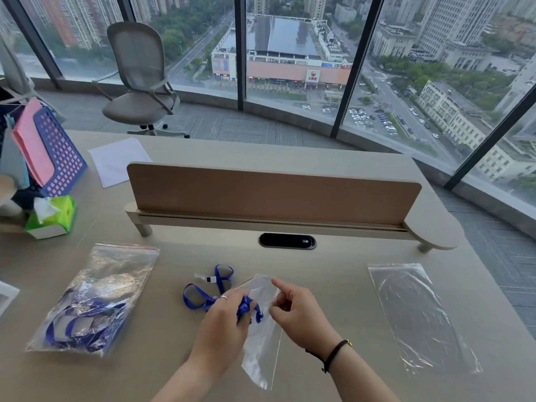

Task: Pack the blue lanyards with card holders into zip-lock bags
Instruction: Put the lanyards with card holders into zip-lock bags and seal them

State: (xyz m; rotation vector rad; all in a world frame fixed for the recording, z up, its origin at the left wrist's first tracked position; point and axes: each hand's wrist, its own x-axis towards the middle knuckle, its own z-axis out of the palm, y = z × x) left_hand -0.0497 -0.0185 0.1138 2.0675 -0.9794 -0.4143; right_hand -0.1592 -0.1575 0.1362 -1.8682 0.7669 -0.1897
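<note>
A broad, matte beige desk (333, 285) with a faint wood grain fills the lower view, its far edge fenced by a flat tan divider panel (272, 191) with rounded corners. Beyond it stands a grey mesh-backed swivel chair (140, 79). At the left edge leans a purple perforated plastic rack (62, 155) holding a pink folder, with a green tissue pack (53, 216) just in front. A crinkled, glossy zip-lock bag with a red seal strip (95, 297) lies on the left, stuffed with blue lanyards. On the right lies a flat, empty clear bag (420, 317), smooth and shiny. A black oval cable port (287, 240) sits in the desk's middle.

Near the front, a slim clear zip-lock bag (261, 343) hangs between the hands. The right hand (298, 311) pinches its open mouth, index finger extended along the edge and the others curled. The left hand (223, 320), wearing a ring, grips a bunch of blue ribbon lanyard (200, 297) at the bag's mouth; the woven strap's loops trail on the desk to its clear plastic clip end.
</note>
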